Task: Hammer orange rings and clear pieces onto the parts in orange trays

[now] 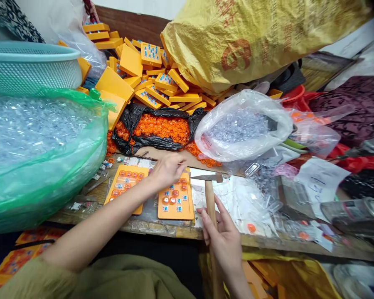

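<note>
My right hand point(224, 236) is wrapped loosely round the wooden handle of a hammer point(210, 199), its metal head pointing up and across the bench. Curled over the upper part of an orange-yellow plastic panel point(174, 214) is my left hand point(170, 171), fingertips pinched together; whatever they may hold is hidden. Several clear orange caps point(175, 193) sit on that panel, among bare blue-and-white spots in its lower half. To its left lies a second panel point(139, 209), partly covered by my left forearm, with rows of the same orange caps.
A black bag point(124, 143) of orange rings stands behind the panels, before a heap of orange-yellow cases point(131, 62). Clear plastic pieces fill a green bag point(90, 166) at left and a white bag point(202, 145) at right. A yellow sack point(199, 50) leans at the back.
</note>
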A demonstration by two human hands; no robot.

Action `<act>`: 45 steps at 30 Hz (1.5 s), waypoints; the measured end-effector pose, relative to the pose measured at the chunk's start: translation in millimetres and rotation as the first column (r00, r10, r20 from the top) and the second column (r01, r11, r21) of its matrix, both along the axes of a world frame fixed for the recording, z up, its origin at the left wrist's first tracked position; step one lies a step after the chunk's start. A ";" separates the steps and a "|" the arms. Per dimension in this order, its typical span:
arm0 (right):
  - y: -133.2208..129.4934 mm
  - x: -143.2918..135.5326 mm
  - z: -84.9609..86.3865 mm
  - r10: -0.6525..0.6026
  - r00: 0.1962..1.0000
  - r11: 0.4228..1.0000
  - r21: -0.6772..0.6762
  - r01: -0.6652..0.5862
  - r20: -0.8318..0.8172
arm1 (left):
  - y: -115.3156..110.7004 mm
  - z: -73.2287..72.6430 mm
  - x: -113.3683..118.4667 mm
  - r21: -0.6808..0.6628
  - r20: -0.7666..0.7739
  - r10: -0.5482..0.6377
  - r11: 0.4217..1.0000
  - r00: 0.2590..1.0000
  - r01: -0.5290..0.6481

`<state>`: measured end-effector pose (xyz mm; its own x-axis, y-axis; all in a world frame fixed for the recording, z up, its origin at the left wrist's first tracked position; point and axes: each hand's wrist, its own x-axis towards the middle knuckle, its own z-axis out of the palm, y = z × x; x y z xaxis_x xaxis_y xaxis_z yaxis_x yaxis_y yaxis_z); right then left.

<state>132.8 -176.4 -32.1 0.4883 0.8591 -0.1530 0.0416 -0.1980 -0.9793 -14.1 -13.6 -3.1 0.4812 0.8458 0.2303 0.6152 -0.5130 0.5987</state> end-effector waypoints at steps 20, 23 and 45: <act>4.3 -1.5 -3.4 -0.025 0.981 0.999 -0.027 0.020 -0.191 | 54.4 -36.5 19.1 -0.065 -0.077 -0.086 0.995 0.993 0.081; 4.8 -2.8 -1.9 -0.036 0.981 0.999 -0.028 0.031 -0.189 | 51.5 -33.6 14.9 -0.064 -0.062 -0.094 0.994 0.994 0.090; 6.9 -6.9 2.6 -0.040 0.985 0.998 -0.052 0.032 -0.167 | 58.4 -12.4 18.0 -0.216 -0.146 0.024 0.975 0.989 -0.056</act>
